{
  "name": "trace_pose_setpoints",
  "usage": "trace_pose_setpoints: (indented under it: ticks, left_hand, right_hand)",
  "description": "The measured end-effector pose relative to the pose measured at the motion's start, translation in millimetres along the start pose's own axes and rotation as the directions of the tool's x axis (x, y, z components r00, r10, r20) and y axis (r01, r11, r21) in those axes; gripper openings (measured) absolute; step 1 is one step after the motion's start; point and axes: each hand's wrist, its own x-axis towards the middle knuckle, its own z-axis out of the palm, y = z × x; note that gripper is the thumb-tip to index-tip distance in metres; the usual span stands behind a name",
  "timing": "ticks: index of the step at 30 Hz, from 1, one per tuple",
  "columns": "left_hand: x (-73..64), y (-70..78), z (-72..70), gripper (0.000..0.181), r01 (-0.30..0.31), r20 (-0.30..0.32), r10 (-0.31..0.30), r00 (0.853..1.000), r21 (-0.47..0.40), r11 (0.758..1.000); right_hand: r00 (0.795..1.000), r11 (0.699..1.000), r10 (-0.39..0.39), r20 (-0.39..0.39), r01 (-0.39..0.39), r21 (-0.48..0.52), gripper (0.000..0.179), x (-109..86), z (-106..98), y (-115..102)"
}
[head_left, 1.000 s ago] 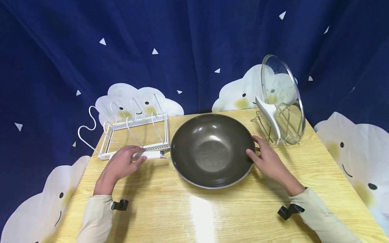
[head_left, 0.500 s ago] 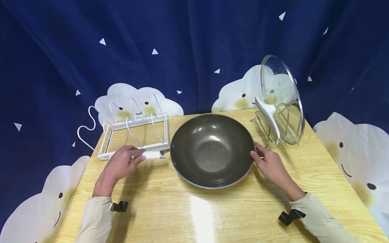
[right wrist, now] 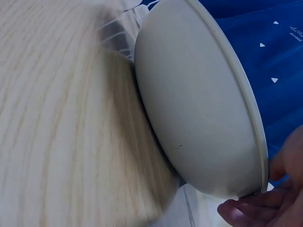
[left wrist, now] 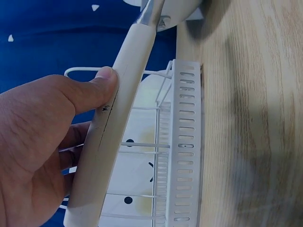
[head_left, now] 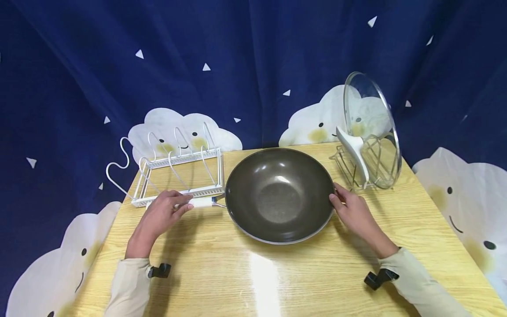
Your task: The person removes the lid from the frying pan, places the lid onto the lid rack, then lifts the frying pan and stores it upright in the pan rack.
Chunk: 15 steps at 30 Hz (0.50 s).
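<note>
A wok (head_left: 279, 198) with a dark brown inside and a pale outside (right wrist: 194, 99) sits in the middle of the wooden table. Its white handle (left wrist: 113, 118) points left, along the front of a white wire rack (head_left: 206, 192). My left hand (head_left: 164, 215) holds this handle, thumb on the near side and fingers curled behind it in the left wrist view. At the wok's right edge, my right hand (head_left: 354, 213) pinches the rim, with fingers below it in the right wrist view. Part of the right thumb is hidden there.
A glass lid (head_left: 372, 119) with a white handle (head_left: 354, 152) leans upright in a wire stand (head_left: 348, 171) at the back right. Behind the table (head_left: 222, 273) hangs a dark blue curtain (head_left: 253, 70) with white clouds.
My right hand has shifted slightly outward at the wok's edge, its thumb drawn from over the inside to the rim. The left hand and wok stay nearly still; the head view has turned slightly.
</note>
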Motion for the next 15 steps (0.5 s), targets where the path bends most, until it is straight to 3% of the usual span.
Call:
trace_pose_setpoints:
  ticks: [8,15]
  left_hand:
    - [-1.8,2.4,-2.9,0.030,0.002,0.017,-0.002,1.000,0.018,1.000]
    - [-1.4,3.1,-4.2,0.031,-0.006,0.057,0.007,0.998,-0.026,1.000]
  right_hand:
    - [1.000,1.000,0.012,0.012,-0.012,-0.005,0.049,17.4,0,1]
    - [1.000,1.000,0.007,-0.006,-0.008,-0.020,0.046,33.2,1,3]
